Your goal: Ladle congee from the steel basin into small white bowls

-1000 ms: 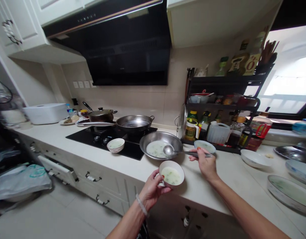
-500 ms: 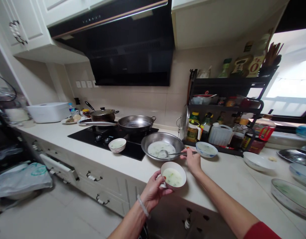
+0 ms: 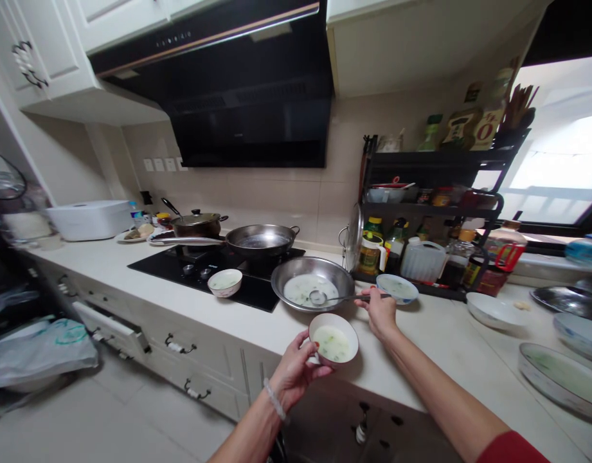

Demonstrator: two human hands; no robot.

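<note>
My left hand point(image 3: 299, 368) grips a small white bowl point(image 3: 355, 344) by its side, thumb near the rim. Pale soup with green bits point(image 3: 333, 345) fills part of it. The handle of a metal ladle point(image 3: 344, 298) is in my right hand point(image 3: 380, 312), and its scoop rests in a steel basin point(image 3: 346, 273). More of the same pale soup point(image 3: 300, 286) lies in the basin, just beyond the small bowl. Close behind my right hand stands a blue-rimmed bowl point(image 3: 407, 297) of soup. Another filled bowl point(image 3: 225, 292) sits at the cooktop's front edge.
A wok point(image 3: 260, 241) and a lidded pot point(image 3: 197, 225) stand on the black cooktop point(image 3: 155, 260). Bottles fill a dark rack point(image 3: 433, 212) at the right. An oval soup dish point(image 3: 541, 379) and white bowl point(image 3: 493, 315) lie right. One drawer point(image 3: 110, 328) sticks out below.
My right hand has shifted slightly right with the ladle, its scoop still in the basin. My left hand and its bowl stay nearly in place. The view has turned a little.
</note>
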